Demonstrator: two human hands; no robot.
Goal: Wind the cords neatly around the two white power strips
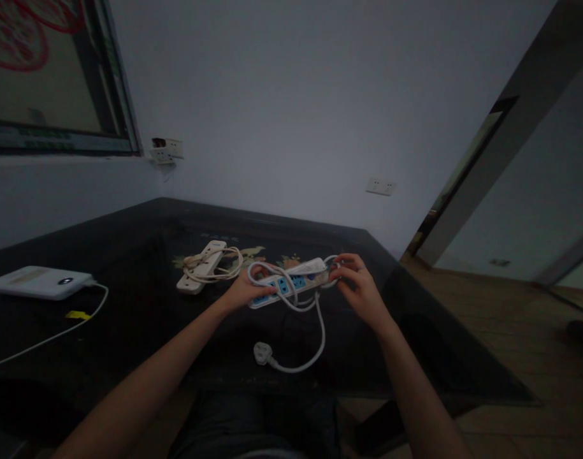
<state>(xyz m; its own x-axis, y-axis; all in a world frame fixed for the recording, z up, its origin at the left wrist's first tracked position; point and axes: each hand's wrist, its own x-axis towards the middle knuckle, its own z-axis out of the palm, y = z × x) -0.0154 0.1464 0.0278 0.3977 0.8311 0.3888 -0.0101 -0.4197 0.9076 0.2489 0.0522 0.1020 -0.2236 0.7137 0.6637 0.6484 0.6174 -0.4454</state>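
Note:
A white power strip with blue sockets (283, 285) is held above the dark table, tilted up to the right. My left hand (247, 288) grips its left end, thumb on top. White cable (295, 305) loops around the strip. At the other end, my right hand (357, 280) has its fingers curled on a loop of that cable; their exact hold is hard to make out. From the strip the cable hangs down to a white plug (262, 353) near the table's front edge.
Another power strip (215, 255), wrapped in its beige cable, lies behind my left hand. A white power bank (40, 282) with a cable is at far left, near a yellow scrap (78, 315). Wall sockets (381, 186) sit behind the black table (176, 347).

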